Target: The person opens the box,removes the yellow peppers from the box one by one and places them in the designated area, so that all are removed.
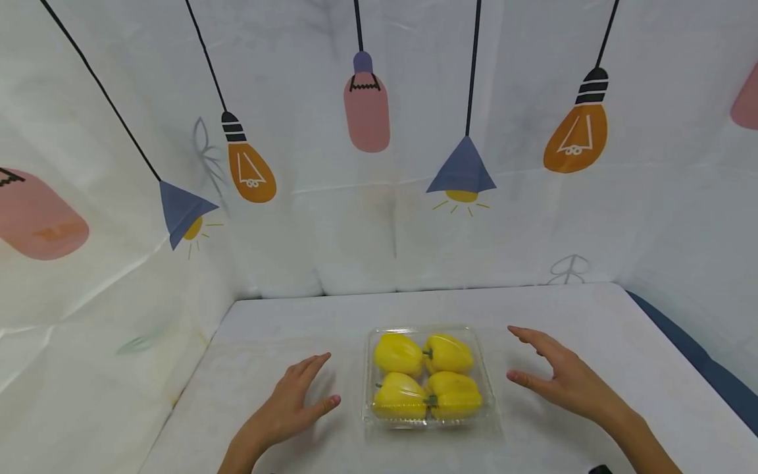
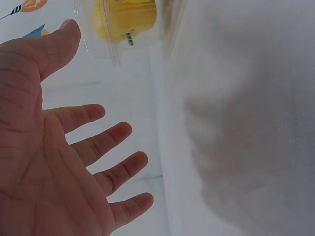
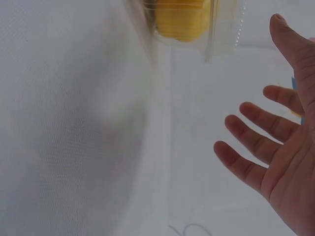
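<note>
A clear plastic clamshell box (image 1: 368, 378) with its lid down sits on the white table. Several yellow bell peppers (image 1: 453, 395) with green stems lie inside it. To the left of the box is my left hand (image 1: 290, 405), fingers extended and thumb spread, touching nothing. My right hand (image 1: 559, 375) hovers on the other side, also apart from the box, its fingers spread. Both wrist views show bare palms, the left palm (image 2: 54, 162) and the right palm (image 3: 290, 172), with part of the box beyond the thumbs.
The table (image 1: 284, 329) is covered in white cloth. White curtains (image 1: 331, 243) printed with hanging lamps stand behind it and along the left. Something dark blue (image 1: 681, 336) shows past the right table edge, and a small black object (image 1: 601, 469) is at the bottom.
</note>
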`<state>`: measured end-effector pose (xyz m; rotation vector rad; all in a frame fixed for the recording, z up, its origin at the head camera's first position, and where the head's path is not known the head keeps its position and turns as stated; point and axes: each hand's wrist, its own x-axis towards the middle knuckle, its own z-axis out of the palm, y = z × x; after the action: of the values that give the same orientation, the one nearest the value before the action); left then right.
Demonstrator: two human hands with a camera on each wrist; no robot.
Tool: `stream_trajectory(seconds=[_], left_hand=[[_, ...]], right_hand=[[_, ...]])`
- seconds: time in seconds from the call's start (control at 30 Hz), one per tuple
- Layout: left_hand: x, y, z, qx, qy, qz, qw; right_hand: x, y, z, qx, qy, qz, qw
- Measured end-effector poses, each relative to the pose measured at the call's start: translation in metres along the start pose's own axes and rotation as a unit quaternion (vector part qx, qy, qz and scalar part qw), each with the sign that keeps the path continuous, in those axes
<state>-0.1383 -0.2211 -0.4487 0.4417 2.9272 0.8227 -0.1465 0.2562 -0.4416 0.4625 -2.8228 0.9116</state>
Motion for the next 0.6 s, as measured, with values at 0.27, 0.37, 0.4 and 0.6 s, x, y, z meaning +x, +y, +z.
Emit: stream_trajectory(seconds=[0.27,0.37,0.4,0.6], left_hand=[[-0.0009,0.0048,0.0020,-0.053,-0.048,0.016,0.9973],[-0.0002,0.0066,0.0033,-0.067,-0.057,0.024,0.9959],[0.0001,0.0072,0.0039,-0.071,-0.059,0.028,0.9953],[0.0020,0.0088,0.0083,-0.094,-0.075,0.037,0.9921]], right_hand=[[-0.0029,-0.0042,0.0032,0.003,0.000,-0.010,1.0000],[-0.0037,-0.0062,0.0050,0.000,-0.001,-0.015,0.9999],[-0.0040,-0.0068,0.0056,-0.001,-0.002,-0.020,0.9998],[-0.0065,-0.0103,0.0085,0.002,-0.009,-0.028,0.9996]])
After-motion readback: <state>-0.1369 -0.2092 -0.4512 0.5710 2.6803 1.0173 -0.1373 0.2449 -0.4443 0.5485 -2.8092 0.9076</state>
